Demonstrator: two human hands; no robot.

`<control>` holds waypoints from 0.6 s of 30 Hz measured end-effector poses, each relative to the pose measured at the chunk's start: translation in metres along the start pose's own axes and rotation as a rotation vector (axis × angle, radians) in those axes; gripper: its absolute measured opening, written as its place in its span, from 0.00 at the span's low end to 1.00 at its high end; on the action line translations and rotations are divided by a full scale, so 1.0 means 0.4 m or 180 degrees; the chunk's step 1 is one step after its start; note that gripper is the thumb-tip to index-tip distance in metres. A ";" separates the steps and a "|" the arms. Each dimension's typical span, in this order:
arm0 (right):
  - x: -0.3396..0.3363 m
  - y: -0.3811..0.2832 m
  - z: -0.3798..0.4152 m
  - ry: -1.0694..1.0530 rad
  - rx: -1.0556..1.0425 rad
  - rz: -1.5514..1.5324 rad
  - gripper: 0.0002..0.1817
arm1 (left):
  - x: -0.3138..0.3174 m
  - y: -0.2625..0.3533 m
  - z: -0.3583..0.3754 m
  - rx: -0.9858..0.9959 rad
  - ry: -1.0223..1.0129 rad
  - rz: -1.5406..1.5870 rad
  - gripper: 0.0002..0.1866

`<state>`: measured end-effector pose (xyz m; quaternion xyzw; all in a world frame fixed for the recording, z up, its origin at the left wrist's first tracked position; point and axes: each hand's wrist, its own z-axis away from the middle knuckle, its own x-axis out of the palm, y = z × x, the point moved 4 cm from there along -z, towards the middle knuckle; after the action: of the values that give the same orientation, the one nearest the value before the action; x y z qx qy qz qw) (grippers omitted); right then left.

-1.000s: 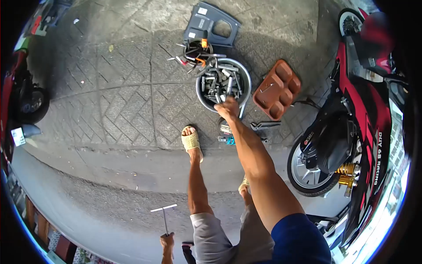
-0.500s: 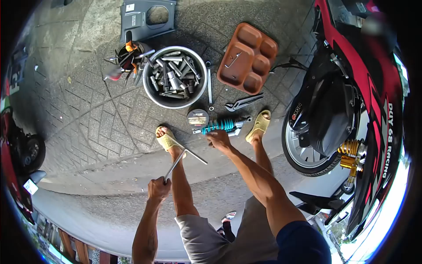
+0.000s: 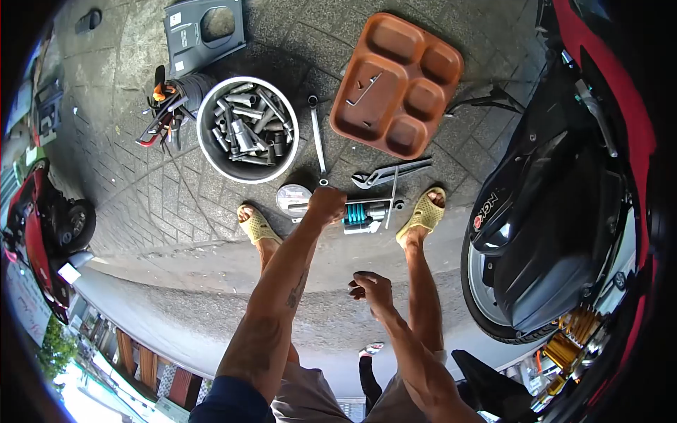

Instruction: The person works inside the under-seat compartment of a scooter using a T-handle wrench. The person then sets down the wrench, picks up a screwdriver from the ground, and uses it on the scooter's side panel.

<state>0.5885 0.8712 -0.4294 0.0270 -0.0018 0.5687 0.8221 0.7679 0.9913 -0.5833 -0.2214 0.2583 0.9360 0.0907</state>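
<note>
My left hand (image 3: 328,205) is closed around the shaft of a T-handle wrench (image 3: 392,196). The tool's crossbar points away to the right, over the end of a shock absorber with a teal spring (image 3: 355,214). That shock lies on the pavement between the feet, and the left hand covers part of it. Beside the hand is a round, flat tin (image 3: 290,198), partly hidden. Nearer to the body, my right hand (image 3: 374,290) hangs in the air with loosely bent fingers apart and nothing in them.
A metal bowl of sockets (image 3: 204,134) stands beyond the hands, a tool holder (image 3: 190,92) beside it. A combination wrench (image 3: 318,141), pliers (image 3: 388,172) and a brown compartment tray (image 3: 345,120) lie ahead. At right stands a motorbike (image 3: 536,240); a grey plastic panel (image 3: 185,42) lies far left.
My left hand has moved forward and right with the T-handle wrench, to above the shock absorber. My right hand has left the shock absorber and drawn back toward the body.
</note>
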 end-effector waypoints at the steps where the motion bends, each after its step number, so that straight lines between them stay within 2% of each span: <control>1: 0.021 -0.008 0.006 -0.0232 -0.0037 -0.0109 0.12 | -0.021 0.009 -0.009 -0.0107 -0.0186 -0.0009 0.09; 3: 0.036 0.006 0.008 -0.0381 0.0024 -0.0096 0.12 | -0.052 0.015 -0.029 -0.0240 -0.0396 -0.0075 0.09; 6: 0.063 0.007 0.000 -0.0609 0.0077 -0.0063 0.13 | -0.117 0.029 -0.076 -0.0008 0.0271 -0.0573 0.09; 8: 0.074 -0.006 -0.002 -0.0612 0.0195 -0.0252 0.13 | -0.223 0.024 -0.143 -0.0354 0.0507 0.0261 0.09; 10: 0.081 -0.027 -0.005 -0.0617 0.0253 -0.0335 0.13 | -0.319 -0.003 -0.220 -0.0665 0.1924 0.1176 0.07; 12: 0.098 -0.048 0.002 -0.0719 0.0325 -0.0648 0.13 | -0.393 -0.046 -0.320 -0.0675 0.2654 0.1243 0.07; 15: 0.105 -0.073 0.020 -0.0793 0.0341 -0.0896 0.12 | -0.472 -0.059 -0.432 -0.0730 0.2707 0.1176 0.08; 17: 0.109 -0.100 0.026 -0.0905 0.0224 -0.1079 0.12 | -0.493 -0.035 -0.463 0.0014 0.3179 0.0584 0.10; 18: 0.108 -0.114 0.024 -0.0899 0.0224 -0.1088 0.12 | -0.500 -0.039 -0.480 0.0022 0.3172 0.0586 0.10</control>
<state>0.6468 0.8950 -0.4204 0.1349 -0.0925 0.4114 0.8967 1.0199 0.8929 -0.6453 -0.6172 0.2917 0.7199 -0.1257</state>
